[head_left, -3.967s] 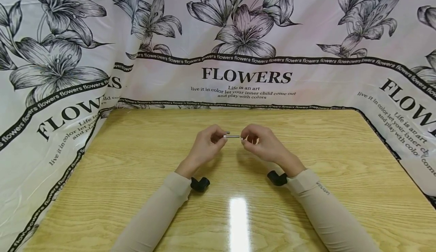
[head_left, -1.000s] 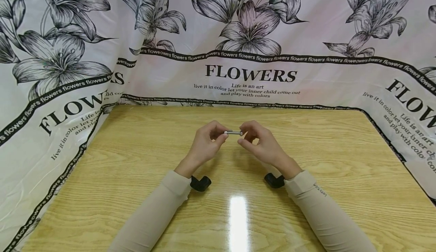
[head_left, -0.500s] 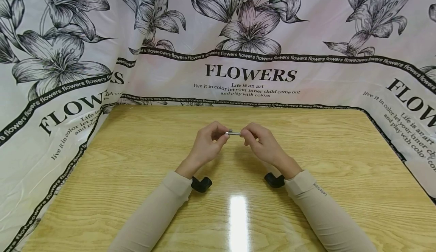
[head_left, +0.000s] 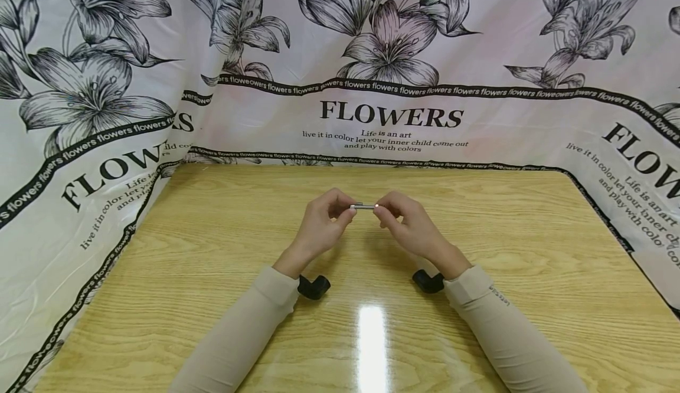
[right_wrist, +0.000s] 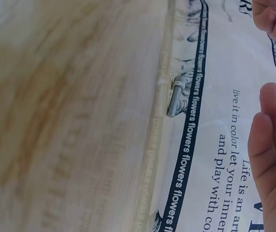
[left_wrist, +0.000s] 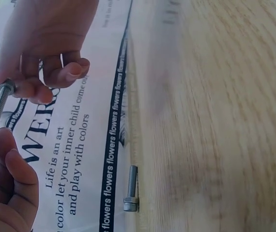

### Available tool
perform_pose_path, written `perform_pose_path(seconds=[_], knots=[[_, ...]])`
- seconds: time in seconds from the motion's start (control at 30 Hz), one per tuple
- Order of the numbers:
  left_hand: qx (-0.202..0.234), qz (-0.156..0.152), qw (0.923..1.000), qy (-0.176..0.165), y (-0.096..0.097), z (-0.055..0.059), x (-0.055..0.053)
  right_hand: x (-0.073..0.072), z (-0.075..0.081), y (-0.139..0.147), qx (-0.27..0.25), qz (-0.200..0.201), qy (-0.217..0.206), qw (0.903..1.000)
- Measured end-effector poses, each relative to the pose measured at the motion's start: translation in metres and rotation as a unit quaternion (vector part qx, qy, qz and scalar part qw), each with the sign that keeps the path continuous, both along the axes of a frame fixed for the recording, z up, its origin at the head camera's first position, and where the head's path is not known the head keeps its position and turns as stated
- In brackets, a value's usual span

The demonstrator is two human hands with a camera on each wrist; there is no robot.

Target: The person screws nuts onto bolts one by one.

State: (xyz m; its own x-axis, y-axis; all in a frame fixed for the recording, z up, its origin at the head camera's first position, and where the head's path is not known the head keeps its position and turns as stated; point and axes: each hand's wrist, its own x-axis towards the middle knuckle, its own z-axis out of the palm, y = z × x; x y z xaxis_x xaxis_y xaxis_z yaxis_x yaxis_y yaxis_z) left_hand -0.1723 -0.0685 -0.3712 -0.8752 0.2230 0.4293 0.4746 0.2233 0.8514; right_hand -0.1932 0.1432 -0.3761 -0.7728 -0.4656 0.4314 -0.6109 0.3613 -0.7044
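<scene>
A metal bolt [head_left: 364, 207] is held level between the two hands, above the table. My left hand [head_left: 325, 220] pinches it at its left end; the left wrist view shows thumb and fingertips around the threaded shank [left_wrist: 0, 105]. At the right end, the thumb and index finger of my right hand [head_left: 408, 219] grip a hex nut [left_wrist: 7, 87]. That hand's other fingers are loosely bent. A second bolt [left_wrist: 132, 186], with a nut close to its head, lies on the table beyond the hands. The held bolt is out of sight in the right wrist view.
The wood-grain table [head_left: 212, 298] reflects a bright light near its front. A floral printed cloth [head_left: 255, 110] hangs along the back and sides. Black wrist mounts [head_left: 314, 287] sit at both cuffs.
The right thumb and fingers, apart around the nut a second ago, closed over the bolt's end and now pinch the nut. My left hand keeps its pinch almost in place.
</scene>
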Motion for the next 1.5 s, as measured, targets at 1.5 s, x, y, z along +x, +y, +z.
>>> perform_pose_path(seconds=[1.5], knots=[[0.000,-0.015,0.9998,0.010,0.004,0.031,0.023,0.007,0.005,-0.001,-0.005,0.003,-0.035,0.9994]])
